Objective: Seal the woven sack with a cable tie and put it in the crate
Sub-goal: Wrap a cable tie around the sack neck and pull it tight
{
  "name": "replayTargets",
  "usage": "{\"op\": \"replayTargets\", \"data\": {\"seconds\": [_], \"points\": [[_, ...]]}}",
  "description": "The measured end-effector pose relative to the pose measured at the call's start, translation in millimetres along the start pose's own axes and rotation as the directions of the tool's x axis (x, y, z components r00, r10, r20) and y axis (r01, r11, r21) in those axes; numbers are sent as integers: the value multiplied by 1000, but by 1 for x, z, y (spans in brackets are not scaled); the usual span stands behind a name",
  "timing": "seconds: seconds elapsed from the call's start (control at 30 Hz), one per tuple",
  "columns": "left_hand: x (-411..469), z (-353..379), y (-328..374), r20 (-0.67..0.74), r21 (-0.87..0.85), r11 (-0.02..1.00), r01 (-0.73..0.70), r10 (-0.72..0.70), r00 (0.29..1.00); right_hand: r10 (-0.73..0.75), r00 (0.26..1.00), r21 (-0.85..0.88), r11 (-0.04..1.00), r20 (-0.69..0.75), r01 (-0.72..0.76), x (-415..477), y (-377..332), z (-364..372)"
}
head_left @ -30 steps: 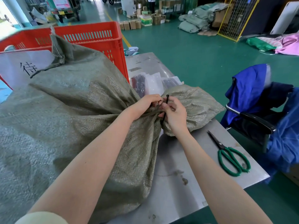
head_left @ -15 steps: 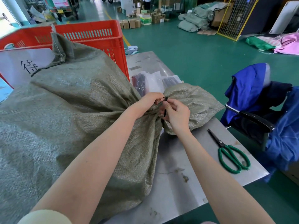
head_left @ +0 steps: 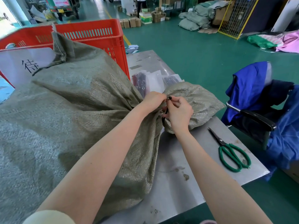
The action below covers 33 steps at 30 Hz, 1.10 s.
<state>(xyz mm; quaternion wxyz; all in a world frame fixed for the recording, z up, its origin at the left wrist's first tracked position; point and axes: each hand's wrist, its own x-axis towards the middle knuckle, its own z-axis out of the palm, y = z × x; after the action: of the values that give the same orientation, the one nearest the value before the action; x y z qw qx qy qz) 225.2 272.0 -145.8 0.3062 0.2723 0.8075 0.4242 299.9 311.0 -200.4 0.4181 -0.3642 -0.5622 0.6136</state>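
A big grey-green woven sack (head_left: 77,113) lies across the steel table (head_left: 186,159), its mouth bunched into a neck at the middle. My left hand (head_left: 152,100) clamps the gathered neck from the left. My right hand (head_left: 178,113) pinches a black cable tie (head_left: 166,111) looped around that neck; the tie's end pokes out between my fingertips. Beyond the neck the sack's loose top (head_left: 194,101) flares out to the right. The red plastic crate (head_left: 90,38) stands behind the sack at the table's far left.
Green-handled scissors (head_left: 229,151) lie on the table at the right. Clear plastic packets (head_left: 152,81) lie behind my hands. A chair draped in blue cloth (head_left: 252,94) stands right of the table. A white sign (head_left: 24,63) leans against the crate.
The long end of the cable tie that stood up between my hands has shortened to a stub. My right hand has shifted slightly right and lower along the neck.
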Motion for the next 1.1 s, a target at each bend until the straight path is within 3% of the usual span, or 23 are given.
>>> {"op": "replayTargets", "data": {"seconds": [0.37,0.6,0.73,0.93,1.1], "points": [[-2,8,0,-55,-105,993,52,-58,997,-59,987,-157,987,-149,35,-1,7,8],[1,12,-3,-82,-141,988,68,-80,993,-114,982,-276,959,-149,69,-2,12,10],[5,13,-6,-106,-131,988,76,-90,990,-223,969,-403,901,-108,163,-11,13,10],[14,1,-20,-71,-73,996,-57,52,996,-117,987,-196,976,-113,93,-8,10,2],[16,-11,-29,-2,-2,990,-143,143,990,17,1000,-79,997,-5,-18,-1,11,-7]]}}
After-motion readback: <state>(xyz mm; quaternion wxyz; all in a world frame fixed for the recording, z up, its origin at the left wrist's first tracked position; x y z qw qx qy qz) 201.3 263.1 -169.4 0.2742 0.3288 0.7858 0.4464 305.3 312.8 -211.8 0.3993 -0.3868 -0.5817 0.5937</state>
